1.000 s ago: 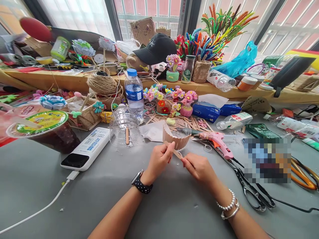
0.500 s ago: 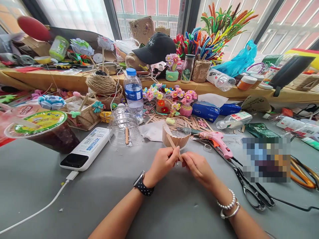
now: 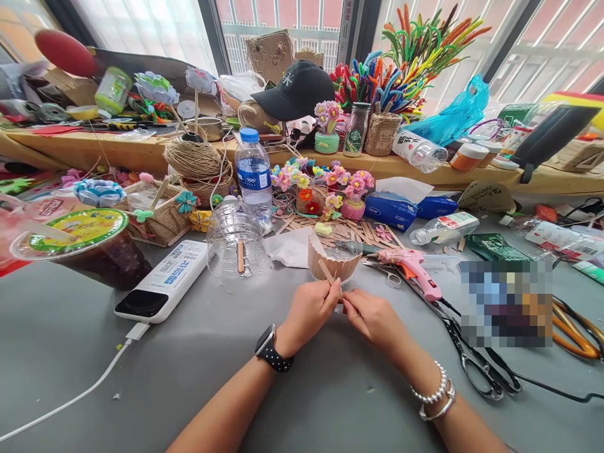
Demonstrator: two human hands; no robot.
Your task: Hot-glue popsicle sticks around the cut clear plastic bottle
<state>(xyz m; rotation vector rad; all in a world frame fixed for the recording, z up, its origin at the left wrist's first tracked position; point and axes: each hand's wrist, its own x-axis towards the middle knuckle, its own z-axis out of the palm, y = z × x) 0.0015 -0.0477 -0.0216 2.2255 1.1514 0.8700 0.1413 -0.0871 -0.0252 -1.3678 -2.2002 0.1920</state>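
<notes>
A flat wooden craft stick [image 3: 325,271] slants up from between my hands. My left hand [image 3: 311,309] pinches it between thumb and fingers. My right hand [image 3: 370,316] is closed at the stick's lower end, its fingertips almost touching the left ones. Just beyond my hands stands a clear plastic bowl-like base [image 3: 334,259] with wooden sticks fixed side by side around its wall. To its left lies a cut clear bottle piece [image 3: 236,236] with one short stick [image 3: 240,257] at it. More loose sticks [image 3: 302,223] are scattered behind the bowl.
Right of the bowl lies a pink glue gun [image 3: 413,267], with small scissors [image 3: 389,274] and large black scissors [image 3: 476,368] nearby. On the left are a white power bank [image 3: 163,283] with a cable and a lidded drink cup [image 3: 85,242]. A water bottle [image 3: 253,176] stands behind.
The stick between my hands has shifted slightly downward, so less of it shows above my left hand. My right fingers have closed in a little on its lower end.
</notes>
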